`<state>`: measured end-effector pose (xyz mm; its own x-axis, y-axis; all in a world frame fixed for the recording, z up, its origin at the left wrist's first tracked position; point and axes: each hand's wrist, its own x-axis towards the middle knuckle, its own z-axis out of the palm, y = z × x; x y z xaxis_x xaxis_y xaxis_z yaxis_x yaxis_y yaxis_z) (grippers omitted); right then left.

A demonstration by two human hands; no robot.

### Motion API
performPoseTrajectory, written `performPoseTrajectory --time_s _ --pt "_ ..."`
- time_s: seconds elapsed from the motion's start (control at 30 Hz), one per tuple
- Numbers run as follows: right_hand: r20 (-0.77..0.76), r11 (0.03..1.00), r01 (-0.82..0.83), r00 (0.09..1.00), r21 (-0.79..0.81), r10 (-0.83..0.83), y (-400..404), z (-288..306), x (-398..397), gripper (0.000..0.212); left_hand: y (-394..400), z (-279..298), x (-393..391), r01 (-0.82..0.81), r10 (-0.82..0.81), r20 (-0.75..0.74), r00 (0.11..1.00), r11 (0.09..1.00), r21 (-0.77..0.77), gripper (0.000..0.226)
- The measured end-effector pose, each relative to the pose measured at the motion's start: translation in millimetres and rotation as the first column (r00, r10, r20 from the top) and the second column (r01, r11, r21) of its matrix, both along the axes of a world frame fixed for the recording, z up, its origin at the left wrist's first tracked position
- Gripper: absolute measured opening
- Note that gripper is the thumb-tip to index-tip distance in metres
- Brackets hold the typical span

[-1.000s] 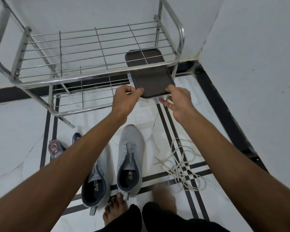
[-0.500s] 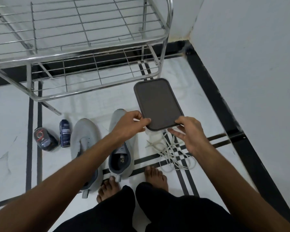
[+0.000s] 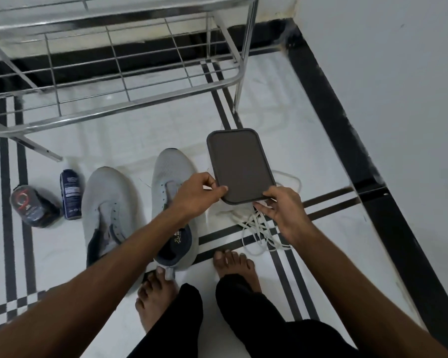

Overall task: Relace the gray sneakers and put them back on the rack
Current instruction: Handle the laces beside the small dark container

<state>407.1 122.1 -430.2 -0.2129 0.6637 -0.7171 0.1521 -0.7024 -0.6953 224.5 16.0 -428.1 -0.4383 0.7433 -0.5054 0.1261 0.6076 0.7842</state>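
Lying on white black-striped tile floor [image 3: 130,135], 2 gray sneakers [image 3: 109,200].

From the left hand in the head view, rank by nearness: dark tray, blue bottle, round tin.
1. Dark tray: pinched at its near edge by the left hand.
2. Blue bottle: on the floor left of the sneakers.
3. Round tin: farthest left.

A white marble floor [image 3: 308,140] is crossed by paired black inlay stripes [image 3: 329,202]. A black skirting band [image 3: 347,140] runs along the base of the plain white wall [image 3: 386,60], which meets another wall at a corner.
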Motion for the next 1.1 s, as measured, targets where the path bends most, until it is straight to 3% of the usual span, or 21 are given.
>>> performPoseTrajectory --time_s 0.17,0.3,0.4,0.47,0.53,0.6,0.73,0.83,0.93,1.03,1.1 --pt "-0.005 1.0 0.021 1.0 -0.002 -0.021 5 -8 -11 0.034 3 -2 -5 -0.061 0.061 -0.063 0.996 0.998 0.011 0.028" --pt "0.026 1.0 0.01 1.0 0.009 -0.011 9 -10 -21 0.016 6 -5 -9 -0.062 0.059 -0.085 0.995 0.998 -0.024 0.03" --pt "0.075 1.0 -0.018 0.997 -0.004 0.018 10 -17 -21 0.017 4 -8 -11 -0.004 -0.007 -0.12 0.993 0.996 -0.094 0.025" --pt "0.093 0.997 -0.07 0.993 -0.019 0.071 10 -21 -19 0.008 1 -10 -11 0.014 -0.025 -0.09 0.996 0.992 -0.123 0.018" --pt "0.144 0.99 -0.138 0.98 -0.004 0.137 8 -21 -17 0.011 -2 -14 -12 -0.009 0.008 -0.007 1.0 0.991 -0.133 0.014" --pt "0.244 0.973 -0.217 0.951 0.082 0.191 6 -19 -14 0.014 -3 -16 -13 -0.006 0.0 -0.036 0.999 0.988 -0.157 0.025" --pt "0.416 0.88 -0.354 0.886 0.317 0.207 14 -13 -14 0.015 3 -3 -15 0.026 -0.078 -0.316 0.946 0.986 -0.165 0.055" --pt "0.45 0.831 -0.384 0.873 0.401 0.186 30 -4 -21 0.009 12 5 -18 0.004 -0.046 -0.32 0.946 0.992 -0.129 0.059" --pt "0.534 0.72 -0.565 0.784 0.403 0.317 43 0 -37 0.035 16 6 -15 0.027 -0.071 -0.233 0.97 0.982 -0.187 0.058" --pt "0.662 0.485 -0.781 0.607 0.394 0.44 57 1 -61 0.076 14 0 -8 0.066 -0.099 -0.167 0.981 0.979 -0.193 0.06" --pt "0.707 0.329 -0.861 0.507 0.387 0.493 70 1 -80 0.091 11 -5 -8 0.045 -0.058 -0.067 0.996 0.983 -0.179 0.059"
